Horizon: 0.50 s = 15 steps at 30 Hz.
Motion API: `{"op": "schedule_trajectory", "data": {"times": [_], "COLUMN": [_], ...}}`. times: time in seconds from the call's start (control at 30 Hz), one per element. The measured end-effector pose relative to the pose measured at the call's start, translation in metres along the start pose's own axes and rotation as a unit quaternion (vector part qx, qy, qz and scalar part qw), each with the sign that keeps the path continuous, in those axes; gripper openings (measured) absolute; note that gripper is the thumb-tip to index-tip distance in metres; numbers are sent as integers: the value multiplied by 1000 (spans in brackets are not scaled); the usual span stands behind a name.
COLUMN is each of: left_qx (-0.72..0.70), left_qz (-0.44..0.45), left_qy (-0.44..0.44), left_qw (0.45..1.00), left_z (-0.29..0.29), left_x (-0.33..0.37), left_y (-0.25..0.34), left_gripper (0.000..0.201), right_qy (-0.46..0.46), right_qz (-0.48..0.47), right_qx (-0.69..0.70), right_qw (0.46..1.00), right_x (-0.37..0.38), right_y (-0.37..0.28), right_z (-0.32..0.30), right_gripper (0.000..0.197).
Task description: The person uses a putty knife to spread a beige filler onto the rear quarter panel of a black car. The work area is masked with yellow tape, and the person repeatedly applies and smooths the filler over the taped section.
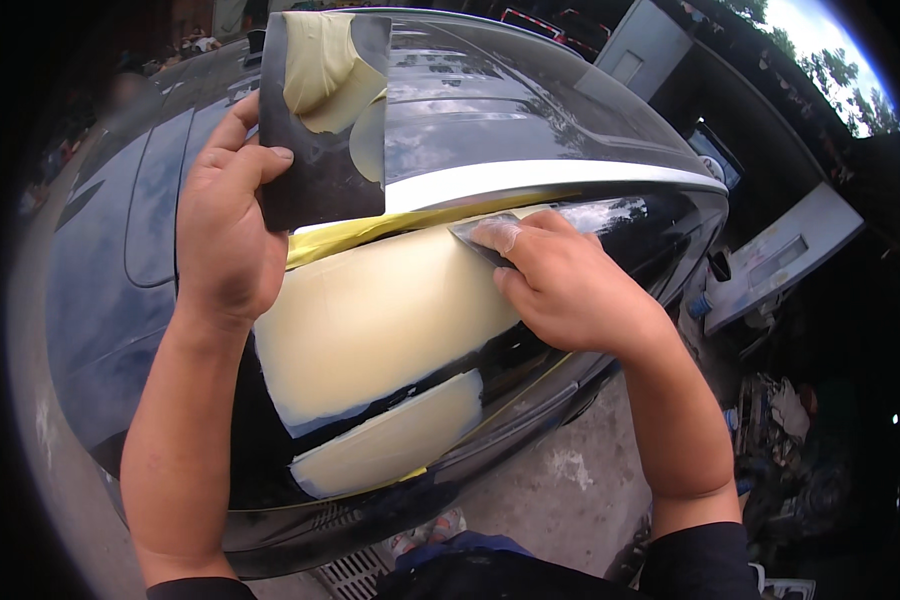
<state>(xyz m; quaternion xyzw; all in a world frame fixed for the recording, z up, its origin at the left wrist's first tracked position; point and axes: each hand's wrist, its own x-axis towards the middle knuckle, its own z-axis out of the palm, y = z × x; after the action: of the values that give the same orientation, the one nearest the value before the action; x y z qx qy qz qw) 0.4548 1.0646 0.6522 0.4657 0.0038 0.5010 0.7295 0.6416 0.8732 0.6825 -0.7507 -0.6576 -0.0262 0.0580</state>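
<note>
My left hand grips a dark rectangular putty board by its left edge, thumb across its face. Cream-yellow body filler lies in a thick smear over the board's upper part. Bent over the car's side, my right hand holds a grey putty spreader flat against the panel, its fingers partly hiding it. Under the blade a broad coat of smooth filler covers the black car panel. A smaller filler patch sits below it, across a black body crease.
Yellow masking tape runs under the silver roof trim along the filler's upper border. The car's dark roof curves away beyond. A loose white panel leans at the right, above clutter. A floor grate lies near my feet.
</note>
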Motion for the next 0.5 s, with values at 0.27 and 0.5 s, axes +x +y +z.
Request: {"op": "schedule_trajectory", "data": {"times": [0.27, 0.5], "left_qx": [27, 46], "left_qz": [3, -3], "left_qy": [12, 27], "left_qw": [1000, 999], "left_z": [-2, -4], "left_x": [1, -1], "left_y": [0, -1], "left_gripper": [42, 45], "right_qy": [16, 75], "right_qz": [-8, -18], "right_qx": [22, 11], "right_qw": [1000, 997], "right_x": [-35, -74], "right_y": [-7, -11], "right_z": [2, 27], "right_gripper": [43, 45]}}
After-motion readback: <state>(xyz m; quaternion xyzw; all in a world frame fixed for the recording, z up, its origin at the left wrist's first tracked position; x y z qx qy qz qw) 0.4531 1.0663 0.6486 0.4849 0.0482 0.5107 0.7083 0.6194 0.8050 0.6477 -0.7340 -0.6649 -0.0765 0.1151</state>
